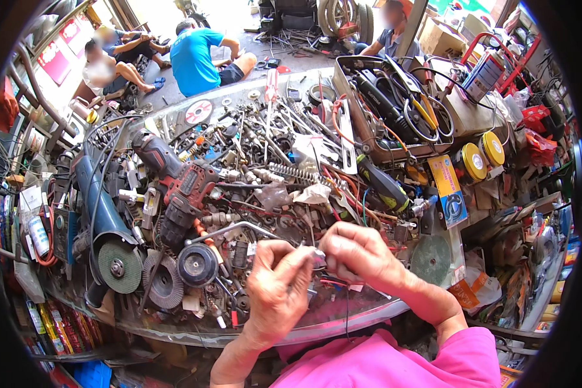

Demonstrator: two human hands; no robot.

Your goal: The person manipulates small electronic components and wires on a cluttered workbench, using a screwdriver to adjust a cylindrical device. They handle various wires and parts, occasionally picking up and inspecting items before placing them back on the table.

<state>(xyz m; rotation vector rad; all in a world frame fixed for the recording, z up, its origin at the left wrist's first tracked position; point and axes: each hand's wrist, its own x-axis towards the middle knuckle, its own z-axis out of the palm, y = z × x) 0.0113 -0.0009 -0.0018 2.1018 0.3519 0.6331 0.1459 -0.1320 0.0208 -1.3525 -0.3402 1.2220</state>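
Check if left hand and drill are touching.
Apart. The head view shows clear space between the left hand and the red-and-black drill, with a round black disc in between.

A crammed workshop, brightest toward 11 o'clock

Strong daylight nearly bleaches out the ground at 11 o'clock, then falls across a grey floor at 12, where metal scrap lies strewn and spoked wheels stand; at 10 o'clock a pale wall carries red sheets, while at 1 o'clock a slanting post rises beside cardboard boxes; a broad workbench fills the middle, its near rim curving across 6, with packed shelving at 4 o'clock and rows of colourful packets down at 8
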